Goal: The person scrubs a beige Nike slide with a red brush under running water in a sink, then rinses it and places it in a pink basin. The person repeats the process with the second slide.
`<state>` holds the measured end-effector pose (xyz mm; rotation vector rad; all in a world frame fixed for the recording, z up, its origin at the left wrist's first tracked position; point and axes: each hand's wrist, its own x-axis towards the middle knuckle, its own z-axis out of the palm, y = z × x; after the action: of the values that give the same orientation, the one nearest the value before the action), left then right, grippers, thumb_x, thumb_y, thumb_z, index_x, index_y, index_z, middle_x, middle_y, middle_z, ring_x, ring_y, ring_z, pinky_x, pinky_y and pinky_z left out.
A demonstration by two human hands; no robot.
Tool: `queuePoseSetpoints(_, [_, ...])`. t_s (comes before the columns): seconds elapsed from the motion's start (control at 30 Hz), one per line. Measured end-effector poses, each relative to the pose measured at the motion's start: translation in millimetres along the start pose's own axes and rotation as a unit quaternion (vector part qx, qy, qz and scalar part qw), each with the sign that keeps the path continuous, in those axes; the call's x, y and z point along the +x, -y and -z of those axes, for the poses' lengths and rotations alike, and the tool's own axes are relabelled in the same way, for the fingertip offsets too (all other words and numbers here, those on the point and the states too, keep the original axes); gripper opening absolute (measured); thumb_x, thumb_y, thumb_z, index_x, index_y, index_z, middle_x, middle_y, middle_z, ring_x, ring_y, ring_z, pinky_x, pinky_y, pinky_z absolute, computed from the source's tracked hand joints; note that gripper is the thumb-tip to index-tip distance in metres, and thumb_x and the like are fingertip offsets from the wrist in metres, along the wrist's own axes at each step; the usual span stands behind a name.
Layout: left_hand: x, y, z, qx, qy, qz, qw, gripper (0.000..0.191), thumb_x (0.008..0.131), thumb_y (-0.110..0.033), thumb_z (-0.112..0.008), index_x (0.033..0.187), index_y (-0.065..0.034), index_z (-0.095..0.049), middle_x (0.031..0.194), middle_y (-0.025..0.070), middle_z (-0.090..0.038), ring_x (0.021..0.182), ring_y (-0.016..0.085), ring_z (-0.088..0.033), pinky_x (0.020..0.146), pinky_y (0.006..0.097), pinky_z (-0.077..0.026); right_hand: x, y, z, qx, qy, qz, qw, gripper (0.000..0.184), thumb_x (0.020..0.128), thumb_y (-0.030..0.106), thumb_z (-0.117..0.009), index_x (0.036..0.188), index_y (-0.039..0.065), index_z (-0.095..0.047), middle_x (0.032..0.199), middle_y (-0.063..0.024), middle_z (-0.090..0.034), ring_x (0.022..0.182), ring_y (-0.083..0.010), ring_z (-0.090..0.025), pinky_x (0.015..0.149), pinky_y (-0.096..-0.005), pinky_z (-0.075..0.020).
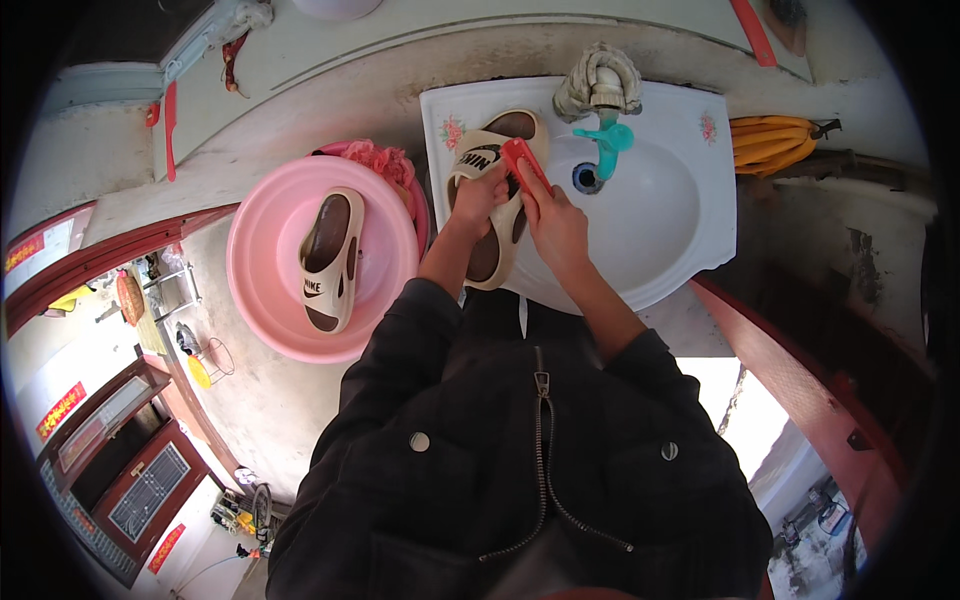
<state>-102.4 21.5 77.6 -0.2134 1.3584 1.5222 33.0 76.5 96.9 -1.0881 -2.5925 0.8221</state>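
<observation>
A cream Nike slide sandal (474, 150) with a brown insole lies at a slant across the left side of a white ceramic washbasin (675, 240). My left hand (478, 204) grips the sandal around its middle. Held in my right hand (556, 229) is a red-backed brush (527, 166), pressed against the sandal's upper; its bristles are mostly hidden. The matching slide sandal (330, 236) rests inside a pink plastic basin (244, 277) left of the washbasin. Above the drain hole (587, 178) hangs a turquoise plastic tap (611, 142), and no stream of water shows from it.
Pink mesh or cloth (382, 161) sits in a second basin behind the pink one. Grey wrapping surrounds the tap's pipe (600, 79). A coiled orange hose (772, 144) hangs right of the washbasin. A red-framed doorway (45, 300) stands at the far left.
</observation>
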Motion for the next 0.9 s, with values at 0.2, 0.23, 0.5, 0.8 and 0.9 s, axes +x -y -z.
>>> queuePoseSetpoints(0.2, [1, 20, -11, 0.065, -0.005, 0.002, 0.998, 0.009, 0.091, -0.019, -0.065, 0.094, -0.0103, -0.064, 0.079, -0.0040, -0.058, 0.065, 0.008, -0.051, 0.063, 0.0252, -0.044, 35, -33, -6, -0.007, -0.021, -0.056, 0.998, 0.050, 0.095, 0.028, -0.057, 0.143, 0.035, -0.045, 0.073, -0.0135, -0.062, 0.066, -0.0341, -0.064, 0.058, -0.0452, -0.0513])
queuePoseSetpoints(0.23, [1, 21, -13, 0.068, 0.000, -0.003, 0.998, 0.009, 0.092, -0.019, -0.064, 0.093, -0.0102, -0.063, 0.077, -0.0042, -0.056, 0.065, 0.007, -0.050, 0.062, 0.0248, -0.044, 35, -31, -8, 0.002, -0.020, -0.061, 0.998, 0.050, 0.095, 0.028, -0.057, 0.143, 0.034, -0.045, 0.072, -0.0137, -0.062, 0.066, -0.0343, -0.064, 0.058, -0.0453, -0.0512])
queuePoseSetpoints(0.5, [13, 30, 9, 0.057, 0.065, 0.034, 0.996, 0.012, 0.093, -0.016, -0.058, 0.087, -0.0070, -0.063, 0.074, -0.0027, -0.053, 0.065, 0.008, -0.048, 0.063, 0.0233, -0.043, 19, -27, -4, 0.068, 0.025, -0.060, 0.996, 0.050, 0.096, 0.023, -0.055, 0.145, 0.030, -0.044, 0.082, -0.0204, -0.065, 0.071, -0.0382, -0.064, 0.064, -0.0457, -0.0493])
queuePoseSetpoints(0.8, [1, 23, -3, 0.084, 0.047, 0.038, 0.995, 0.012, 0.092, -0.012, -0.058, 0.082, -0.0071, -0.060, 0.071, -0.0023, -0.051, 0.061, 0.008, -0.044, 0.057, 0.0245, -0.037, 0, -33, -2, 0.097, 0.059, -0.072, 0.991, 0.054, 0.095, 0.021, -0.057, 0.145, 0.033, -0.042, 0.092, -0.0192, -0.067, 0.080, -0.0387, -0.064, 0.069, -0.0453, -0.0519])
queuePoseSetpoints(0.9, [-1, 21, -7, 0.112, 0.058, 0.029, 0.992, 0.015, 0.093, -0.014, -0.059, 0.079, -0.0089, -0.057, 0.068, -0.0033, -0.047, 0.058, 0.008, -0.040, 0.054, 0.0238, -0.034, 22, -52, 0, 0.059, 0.024, -0.076, 0.995, 0.055, 0.094, 0.026, -0.058, 0.145, 0.036, -0.040, 0.085, -0.0176, -0.065, 0.076, -0.0376, -0.064, 0.067, -0.0461, -0.0517])
